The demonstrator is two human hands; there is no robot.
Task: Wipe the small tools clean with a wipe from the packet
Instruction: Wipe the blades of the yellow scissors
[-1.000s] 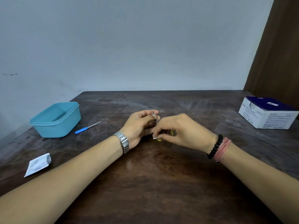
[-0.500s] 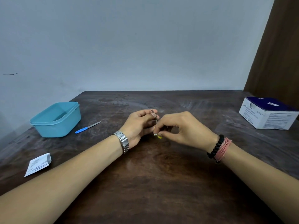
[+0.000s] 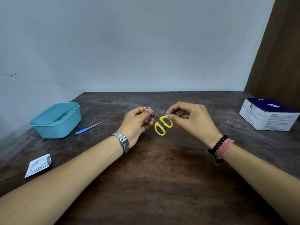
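Head view: a person's two hands meet over the middle of the bench.
Packet (image 3: 38, 167): torn open, lying at the left edge, near the left forearm.
Tub (image 3: 56, 120): teal, open, far left.
File (image 3: 88, 128): blue-handled, flat on the bench just right of the tub, not in hand.
Left hand (image 3: 135, 123): fingers curled round the blade end of the scissors (image 3: 162, 125), yellow loops hanging free.
Right hand (image 3: 193, 120): pinches a small white wipe (image 3: 167, 115) against the upper loop.
Advice: keep the blades pinned firmly, rub round each loop, and watch the points.
Box (image 3: 267, 116): white and blue, far right.
Bench (image 3: 162, 184): dark, scuffed wood.
Room: plain pale wall behind, brown curtain at right.
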